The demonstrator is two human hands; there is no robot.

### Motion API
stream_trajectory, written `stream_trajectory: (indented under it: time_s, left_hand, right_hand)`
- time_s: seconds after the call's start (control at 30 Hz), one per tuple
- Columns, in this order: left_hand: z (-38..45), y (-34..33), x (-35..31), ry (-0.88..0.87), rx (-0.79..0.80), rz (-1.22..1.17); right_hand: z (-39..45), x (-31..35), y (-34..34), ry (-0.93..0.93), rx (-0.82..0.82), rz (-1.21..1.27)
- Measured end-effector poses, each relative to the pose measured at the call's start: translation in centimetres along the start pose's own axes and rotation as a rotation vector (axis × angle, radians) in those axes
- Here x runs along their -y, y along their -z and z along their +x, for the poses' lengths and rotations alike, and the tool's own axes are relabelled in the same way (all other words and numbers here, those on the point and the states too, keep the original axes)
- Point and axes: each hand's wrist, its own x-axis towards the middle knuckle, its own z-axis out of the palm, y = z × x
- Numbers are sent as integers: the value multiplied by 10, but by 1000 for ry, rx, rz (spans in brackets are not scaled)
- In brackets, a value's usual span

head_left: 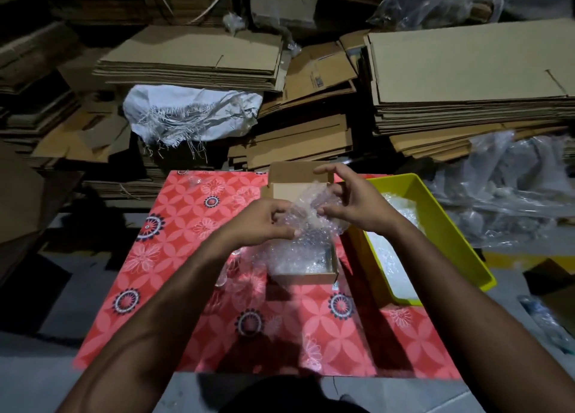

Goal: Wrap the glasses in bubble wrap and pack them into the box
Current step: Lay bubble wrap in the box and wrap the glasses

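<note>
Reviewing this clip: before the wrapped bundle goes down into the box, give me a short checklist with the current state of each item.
1. Both hands hold the bubble-wrap bundle: ok, left hand and right hand pinch it.
2. Glass fully covered: cannot tell, wrap hides the contents.
3. Wrap closed or taped: cannot tell.
4. Box open: ok, lid flap stands up at the far side.
5. Room left in the box: cannot tell, bubble wrap already lies inside.
6. Bundle over the box: ok, held above it.
</note>
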Motion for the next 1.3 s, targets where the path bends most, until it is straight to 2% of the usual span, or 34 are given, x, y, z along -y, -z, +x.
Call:
stream_trajectory:
  time_s: [0.1,0.13,0.23,0.3,0.5,0.7,0.83,0.93,1.0,1.1,1.13,1.2,1.27,1.3]
  left_hand:
    - [-2,-16,3,15,-155,-228]
    - [-5,-21,4,18,-202,-300]
    - [-12,-34,7,82,-285,-481]
    - [-14,-39,5,112,-316,-556]
    - [-18,-39,8,91,-314,-605]
    - [-15,-30,7,78,-382,-727]
    - [-12,-32,3,109,-426,-862]
    - [-12,-34,3,206,-335,-981]
    - [-14,-35,6,292,-251,-966]
    - [-13,-38,15,271,-230,-788]
    - [-12,-38,19,275,-256,-742]
    - [-11,-39,25,279,-310,-683]
    - [-12,-39,28,258,-338,-659]
    - [-12,-40,29,254,-351,-648]
  right_hand:
    - [-4,-8,-3,-78,-229,166]
    - [-9,-12,-5,-139,-238,252]
    - [-30,-30,-21,-290,-56,237]
    - [-42,-30,-35,-262,7,212]
    - [-39,-33,-35,-177,-224,313]
    - [-36,-27,-32,-153,-256,532]
    - [-32,-27,-34,-105,-278,447]
    - [-31,-29,-35,-65,-295,364]
    - [-32,-30,-34,-33,-288,276]
    - [-32,-34,-37,-44,-319,218]
    - [-30,-37,-37,-84,-338,261]
    - [-30,-44,-38,-230,-345,511]
    - [-35,-50,-36,-400,-259,722]
    - [-39,-51,-35,-468,-178,706]
